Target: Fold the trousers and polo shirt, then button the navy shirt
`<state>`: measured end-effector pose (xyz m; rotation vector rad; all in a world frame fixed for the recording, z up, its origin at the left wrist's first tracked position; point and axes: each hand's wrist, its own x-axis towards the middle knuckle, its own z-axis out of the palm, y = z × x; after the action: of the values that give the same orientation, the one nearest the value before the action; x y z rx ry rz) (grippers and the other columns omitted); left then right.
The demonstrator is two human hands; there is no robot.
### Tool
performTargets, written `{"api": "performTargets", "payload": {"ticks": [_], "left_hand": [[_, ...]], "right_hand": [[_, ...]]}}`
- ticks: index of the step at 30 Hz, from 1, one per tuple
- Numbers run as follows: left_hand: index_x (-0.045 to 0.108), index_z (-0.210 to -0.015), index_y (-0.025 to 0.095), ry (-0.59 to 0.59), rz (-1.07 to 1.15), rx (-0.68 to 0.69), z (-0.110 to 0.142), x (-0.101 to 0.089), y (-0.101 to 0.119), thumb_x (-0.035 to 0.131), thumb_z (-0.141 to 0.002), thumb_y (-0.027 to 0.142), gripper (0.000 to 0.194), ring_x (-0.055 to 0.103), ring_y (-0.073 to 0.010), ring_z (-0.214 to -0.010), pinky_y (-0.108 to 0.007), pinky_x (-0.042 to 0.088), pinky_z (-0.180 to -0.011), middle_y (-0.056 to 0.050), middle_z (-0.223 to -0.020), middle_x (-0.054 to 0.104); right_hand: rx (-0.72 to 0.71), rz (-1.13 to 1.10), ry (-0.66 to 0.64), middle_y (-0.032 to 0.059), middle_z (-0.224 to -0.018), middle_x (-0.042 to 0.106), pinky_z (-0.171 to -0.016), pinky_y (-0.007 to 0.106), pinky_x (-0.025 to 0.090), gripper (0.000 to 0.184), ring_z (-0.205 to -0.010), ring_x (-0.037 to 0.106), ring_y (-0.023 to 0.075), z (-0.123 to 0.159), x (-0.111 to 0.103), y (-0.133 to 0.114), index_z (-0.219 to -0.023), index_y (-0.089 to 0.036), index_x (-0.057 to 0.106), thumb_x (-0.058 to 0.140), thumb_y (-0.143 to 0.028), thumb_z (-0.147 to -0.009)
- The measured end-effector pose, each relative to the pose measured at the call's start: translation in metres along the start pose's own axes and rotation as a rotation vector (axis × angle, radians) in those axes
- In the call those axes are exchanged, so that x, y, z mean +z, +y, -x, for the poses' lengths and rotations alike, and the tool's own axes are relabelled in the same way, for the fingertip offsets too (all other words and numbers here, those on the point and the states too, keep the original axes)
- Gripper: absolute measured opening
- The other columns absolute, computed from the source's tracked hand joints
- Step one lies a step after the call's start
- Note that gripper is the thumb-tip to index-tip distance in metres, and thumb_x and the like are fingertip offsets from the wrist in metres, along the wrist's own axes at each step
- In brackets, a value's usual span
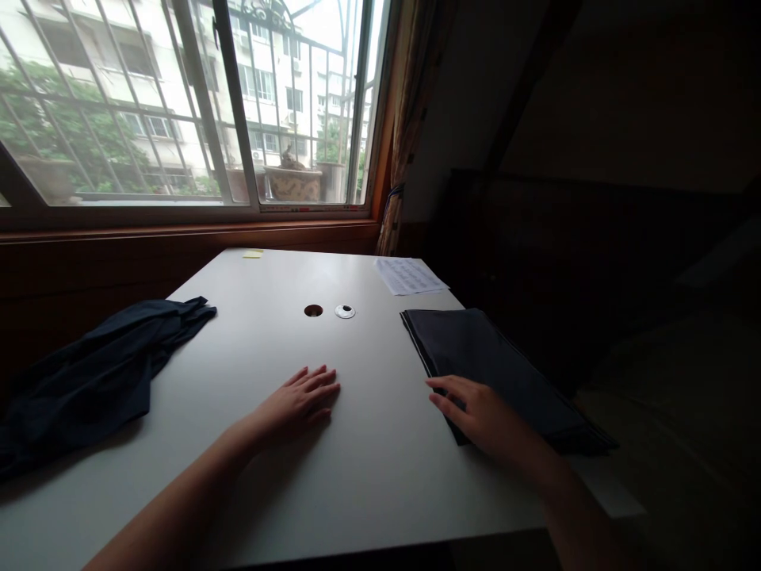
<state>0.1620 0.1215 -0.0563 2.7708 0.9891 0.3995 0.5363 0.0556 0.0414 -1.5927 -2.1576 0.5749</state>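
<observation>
My left hand [304,395] lies palm down on the white tabletop [261,476], fingers stretched and slightly spread, holding nothing. My right hand [472,408] rests over the near left edge of a flat stack of dark navy cloth [476,341]. Its thumb and forefinger reach to the stack's left edge and stay apart; the other fingers are partly hidden. The stack's layers show along its left side. At the table's left side lies a rumpled dark navy garment [112,373], hanging partly over the edge.
Toward the middle of the table are a round cable hole [313,311] and, beside it, a round silvery cover [345,312]. Printed sheets [410,276] lie at the back right. A yellow note [253,254] is near the back edge, below a barred window [238,111] with a curtain [401,127].
</observation>
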Motion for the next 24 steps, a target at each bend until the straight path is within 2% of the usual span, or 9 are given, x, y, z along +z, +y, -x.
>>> {"api": "performTargets", "payload": {"ticks": [3,5,7,9,13,17,19,20,24], "left_hand": [[0.049,-0.145,0.030,0.031,0.009,-0.004,0.000,-0.003,0.000,0.048,-0.100,0.038,0.046,0.041,-0.0263,-0.143,-0.050,0.032,-0.120,-0.005,-0.152,0.049],[0.054,-0.140,0.030,0.070,0.016,-0.050,0.001,-0.009,-0.001,0.046,-0.100,0.034,0.041,0.053,-0.0237,-0.134,-0.045,0.042,-0.113,-0.004,-0.143,0.058],[0.058,-0.136,0.030,0.135,0.007,-0.151,0.003,-0.017,-0.003,0.043,-0.101,0.033,0.039,0.062,-0.0224,-0.120,-0.041,0.052,-0.102,-0.004,-0.132,0.066],[0.061,-0.132,0.029,0.220,-0.025,-0.270,0.007,-0.028,-0.008,0.043,-0.101,0.034,0.037,0.066,-0.0229,-0.110,-0.040,0.056,-0.091,-0.005,-0.124,0.070],[0.067,-0.122,0.026,0.439,-0.101,-0.437,0.021,-0.051,-0.031,0.046,-0.097,0.033,0.033,0.064,-0.0243,-0.108,-0.041,0.053,-0.095,-0.005,-0.118,0.072],[0.067,-0.119,0.021,0.622,-0.196,-0.576,0.049,-0.073,-0.068,0.048,-0.095,0.035,0.034,0.060,-0.0264,-0.115,-0.043,0.045,-0.106,-0.008,-0.124,0.069],[0.066,-0.121,0.017,0.610,-0.261,-0.671,0.068,-0.084,-0.086,0.049,-0.093,0.037,0.038,0.058,-0.0283,-0.119,-0.044,0.042,-0.108,-0.011,-0.129,0.065],[0.065,-0.124,0.016,0.562,-0.304,-0.715,0.079,-0.090,-0.094,0.049,-0.093,0.038,0.041,0.055,-0.0299,-0.124,-0.045,0.040,-0.110,-0.013,-0.134,0.062],[0.054,-0.136,0.013,0.438,-0.510,-0.959,0.131,-0.106,-0.122,0.050,-0.093,0.044,0.053,0.033,-0.0426,-0.140,-0.062,0.030,-0.111,-0.020,-0.150,0.044]], "right_hand": [[-0.053,-0.015,-0.010,0.0081,-0.119,0.072,-0.089,0.036,0.053,0.035,-0.102,0.069,0.0246,-0.021,0.023,-0.016,-0.119,-0.023,0.071,0.051,-0.043,-0.097],[-0.082,-0.010,0.002,0.0072,-0.112,0.074,-0.081,0.034,0.054,0.031,-0.090,0.070,0.0225,-0.035,0.040,-0.022,-0.114,-0.024,0.072,0.053,-0.039,-0.096],[-0.121,-0.017,0.017,0.0063,-0.107,0.075,-0.079,0.034,0.053,0.028,-0.084,0.070,0.0212,-0.049,0.057,-0.027,-0.112,-0.023,0.073,0.054,-0.034,-0.094],[-0.151,-0.063,0.025,0.0061,-0.107,0.075,-0.080,0.034,0.053,0.026,-0.084,0.069,0.0205,-0.060,0.075,-0.029,-0.111,-0.023,0.073,0.056,-0.030,-0.092],[-0.148,-0.211,0.054,0.0059,-0.105,0.074,-0.080,0.033,0.053,0.025,-0.082,0.067,0.0190,-0.070,0.103,-0.027,-0.107,-0.022,0.073,0.056,-0.025,-0.089],[-0.106,-0.321,0.112,0.0058,-0.102,0.074,-0.077,0.032,0.052,0.024,-0.080,0.066,0.0189,-0.069,0.115,-0.019,-0.103,-0.021,0.074,0.056,-0.027,-0.089],[-0.088,-0.364,0.119,0.0061,-0.103,0.074,-0.074,0.032,0.051,0.023,-0.081,0.066,0.0191,-0.068,0.115,-0.017,-0.102,-0.021,0.073,0.055,-0.028,-0.089],[-0.086,-0.376,0.122,0.0064,-0.104,0.074,-0.074,0.032,0.051,0.023,-0.082,0.066,0.0193,-0.067,0.115,-0.016,-0.101,-0.020,0.073,0.055,-0.028,-0.089],[-0.088,-0.401,0.108,0.0067,-0.102,0.074,-0.074,0.032,0.051,0.026,-0.080,0.066,0.0187,-0.067,0.114,-0.017,-0.105,-0.019,0.072,0.053,-0.027,-0.089]]}}
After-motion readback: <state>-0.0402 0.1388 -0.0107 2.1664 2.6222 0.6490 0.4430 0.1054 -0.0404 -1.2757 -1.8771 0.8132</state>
